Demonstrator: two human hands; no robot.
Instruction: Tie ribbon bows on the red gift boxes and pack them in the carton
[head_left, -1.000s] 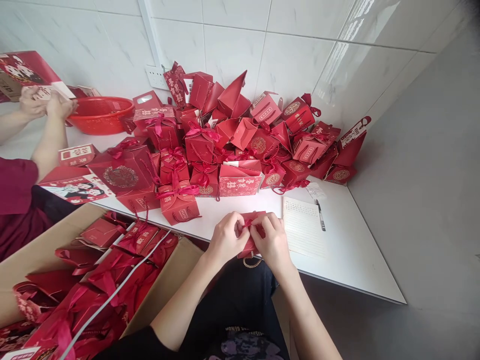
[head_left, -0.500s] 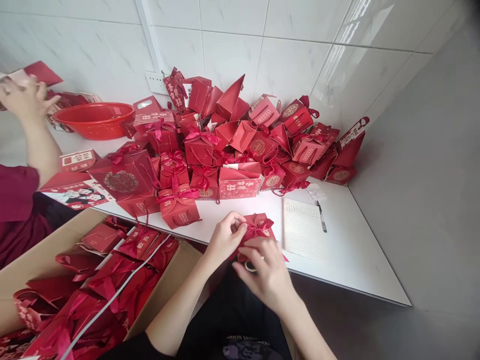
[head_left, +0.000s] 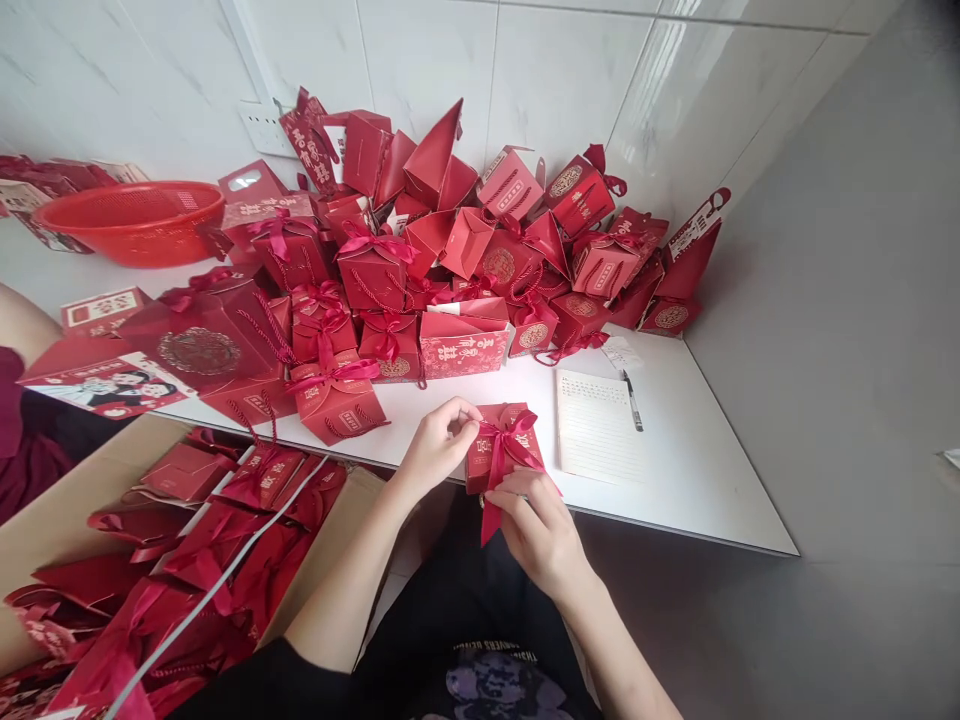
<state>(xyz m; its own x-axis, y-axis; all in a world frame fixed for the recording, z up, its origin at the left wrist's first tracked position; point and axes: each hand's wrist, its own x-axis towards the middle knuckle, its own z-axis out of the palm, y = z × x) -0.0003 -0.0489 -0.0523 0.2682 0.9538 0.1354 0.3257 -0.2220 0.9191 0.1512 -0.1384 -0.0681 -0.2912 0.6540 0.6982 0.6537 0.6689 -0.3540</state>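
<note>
At the table's front edge, in front of me, a small red gift box (head_left: 480,468) with gold characters has a red ribbon bow (head_left: 510,440) on its top. My left hand (head_left: 441,445) is at the box's left corner, thumb and forefinger pinched on the bow's left end. From the lower right, my right hand (head_left: 541,525) pinches a ribbon tail that hangs over the front of the box. Its other fingers are curled, and they cover part of the box's lower side.
Many red gift boxes (head_left: 386,280) are heaped along the tiled wall. A red plastic basket (head_left: 135,245) stands at the left, near a co-worker's arm (head_left: 22,325). An open carton (head_left: 315,540) of red boxes is at lower left. A notebook (head_left: 596,440) and pen (head_left: 632,400) lie at right.
My right hand has closed on a ribbon tail, which now hangs down in front. The left hand keeps its pinch. The view has shifted, and the co-worker's hand has left it.
</note>
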